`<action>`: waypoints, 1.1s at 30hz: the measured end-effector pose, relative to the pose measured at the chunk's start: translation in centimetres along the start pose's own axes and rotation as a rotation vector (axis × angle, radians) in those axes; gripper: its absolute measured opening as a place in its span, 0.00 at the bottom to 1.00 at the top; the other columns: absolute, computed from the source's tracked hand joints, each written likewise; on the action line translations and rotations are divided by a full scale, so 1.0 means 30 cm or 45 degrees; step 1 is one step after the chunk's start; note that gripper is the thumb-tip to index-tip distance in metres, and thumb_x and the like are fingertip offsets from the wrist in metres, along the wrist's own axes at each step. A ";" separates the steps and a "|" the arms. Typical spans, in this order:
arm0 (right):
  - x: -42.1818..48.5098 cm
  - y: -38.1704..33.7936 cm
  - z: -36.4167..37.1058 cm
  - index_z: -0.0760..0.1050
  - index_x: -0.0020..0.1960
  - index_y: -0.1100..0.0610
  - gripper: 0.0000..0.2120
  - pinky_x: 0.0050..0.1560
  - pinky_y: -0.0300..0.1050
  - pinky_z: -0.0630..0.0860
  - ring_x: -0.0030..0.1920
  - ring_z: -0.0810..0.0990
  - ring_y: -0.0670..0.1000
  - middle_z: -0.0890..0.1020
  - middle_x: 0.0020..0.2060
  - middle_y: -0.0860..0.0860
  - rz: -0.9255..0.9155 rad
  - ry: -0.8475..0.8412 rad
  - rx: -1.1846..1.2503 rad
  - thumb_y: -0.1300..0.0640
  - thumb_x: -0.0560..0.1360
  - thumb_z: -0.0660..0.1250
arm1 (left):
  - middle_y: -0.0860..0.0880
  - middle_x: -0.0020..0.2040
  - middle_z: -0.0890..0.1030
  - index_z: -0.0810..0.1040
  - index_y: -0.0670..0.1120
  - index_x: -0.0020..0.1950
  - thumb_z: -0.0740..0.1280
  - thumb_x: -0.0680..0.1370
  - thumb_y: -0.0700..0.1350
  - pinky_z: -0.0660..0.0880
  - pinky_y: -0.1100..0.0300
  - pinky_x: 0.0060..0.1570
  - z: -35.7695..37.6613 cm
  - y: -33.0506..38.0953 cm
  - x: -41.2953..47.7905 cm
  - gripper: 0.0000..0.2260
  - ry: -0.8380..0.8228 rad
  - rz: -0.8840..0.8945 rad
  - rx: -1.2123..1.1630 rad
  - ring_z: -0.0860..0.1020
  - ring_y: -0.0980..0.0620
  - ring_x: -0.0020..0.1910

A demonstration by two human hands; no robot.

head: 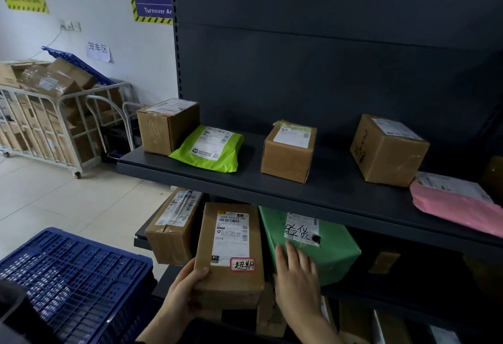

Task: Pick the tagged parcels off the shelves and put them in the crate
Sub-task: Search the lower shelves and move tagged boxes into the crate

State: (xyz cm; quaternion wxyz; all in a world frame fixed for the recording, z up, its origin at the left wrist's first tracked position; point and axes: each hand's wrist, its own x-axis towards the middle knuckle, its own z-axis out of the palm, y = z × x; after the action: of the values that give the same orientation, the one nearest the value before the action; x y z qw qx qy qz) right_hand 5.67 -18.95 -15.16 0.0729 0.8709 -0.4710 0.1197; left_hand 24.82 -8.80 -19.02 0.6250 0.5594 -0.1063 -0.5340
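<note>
The brown box (230,254) with the little red-edged tag (242,264) is in my left grip (187,289). My thumb is on top at its near corner and my fingers go under it, out of sight. It has come partly off the lower shelf (141,240) and sticks out toward me. It looks like stiff cardboard, long and flat, with tape on it. I think it is not very heavy, because one hand holds up its end. The smooth sides may slip, so I should hold it from under with both hands, one on each long side.

My right grip (296,270) is open and flat, holding nothing. It rests on the green soft parcel (326,251) just to the right of the box. That one has big writing on its label, but no red tag that I can see.

Another brown box (171,229) sits just left of my box. The blue crate (73,275) is close on my left, lower down. More parcels sit on the upper shelf (272,180), above my hands.
</note>
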 end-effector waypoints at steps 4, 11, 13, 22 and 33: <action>0.010 0.014 0.015 0.83 0.51 0.56 0.34 0.46 0.52 0.81 0.49 0.84 0.54 0.85 0.50 0.54 -0.021 -0.009 0.025 0.56 0.45 0.84 | 0.45 0.56 0.76 0.76 0.59 0.51 0.73 0.64 0.51 0.76 0.50 0.39 0.004 -0.003 0.004 0.17 -0.002 -0.002 -0.003 0.75 0.40 0.55; 0.044 0.057 0.035 0.59 0.74 0.55 0.29 0.74 0.50 0.53 0.74 0.59 0.53 0.61 0.74 0.54 -0.086 -0.124 0.188 0.50 0.77 0.63 | 0.46 0.56 0.75 0.76 0.59 0.50 0.72 0.64 0.50 0.76 0.49 0.39 0.002 -0.013 -0.001 0.16 0.001 0.004 0.004 0.75 0.41 0.55; 0.060 0.082 0.039 0.52 0.76 0.52 0.27 0.74 0.46 0.46 0.76 0.51 0.51 0.54 0.76 0.50 -0.057 -0.140 0.319 0.48 0.79 0.55 | 0.46 0.56 0.76 0.76 0.59 0.51 0.72 0.64 0.50 0.77 0.46 0.42 -0.002 -0.011 -0.003 0.16 -0.001 0.016 -0.007 0.75 0.40 0.55; 0.167 0.363 -0.021 0.57 0.74 0.52 0.29 0.64 0.51 0.68 0.68 0.65 0.61 0.63 0.70 0.60 0.678 -0.200 0.557 0.40 0.77 0.56 | 0.44 0.58 0.78 0.77 0.56 0.53 0.73 0.63 0.48 0.76 0.44 0.50 -0.021 0.000 -0.014 0.18 -0.036 0.075 0.013 0.76 0.40 0.56; -0.171 0.190 0.032 0.60 0.73 0.54 0.33 0.65 0.56 0.69 0.67 0.66 0.61 0.64 0.67 0.61 0.781 0.094 0.880 0.49 0.73 0.69 | 0.43 0.57 0.77 0.75 0.54 0.57 0.70 0.66 0.47 0.78 0.48 0.38 -0.067 -0.041 -0.038 0.20 -0.090 -0.084 -0.078 0.77 0.39 0.53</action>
State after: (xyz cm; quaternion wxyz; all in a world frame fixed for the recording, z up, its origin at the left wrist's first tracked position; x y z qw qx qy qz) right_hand -1.67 -18.17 -17.43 -0.2437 0.6597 -0.6365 0.3166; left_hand 25.13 -6.48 -20.20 0.6197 0.5242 -0.0935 -0.5766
